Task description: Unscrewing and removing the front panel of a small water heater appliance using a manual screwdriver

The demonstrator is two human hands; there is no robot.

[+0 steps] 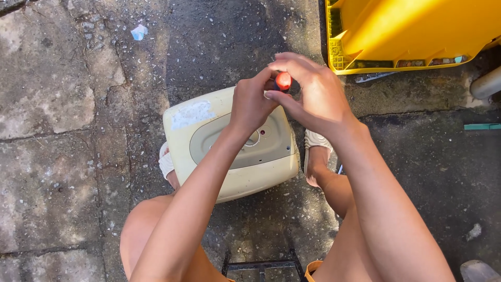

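A cream-coloured plastic appliance (224, 130) with a grey oval panel stands on the stone ground between my feet. Both hands meet above its far edge. My left hand (250, 102) is curled around a tool whose red-orange handle end (283, 81) shows between my fingers. My right hand (313, 91) wraps over the same handle from the right, thumb and fingers pinching it. The tool's shaft and tip are hidden behind my hands. A worn white patch (192, 114) marks the appliance's far left corner.
A yellow plastic crate (412, 31) lies at the upper right. A grey pipe end (486, 83) and a green strip (482, 127) are at the right edge. A metal stool frame (261, 265) shows beneath me. A small blue-white scrap (139, 32) lies on the cracked paving.
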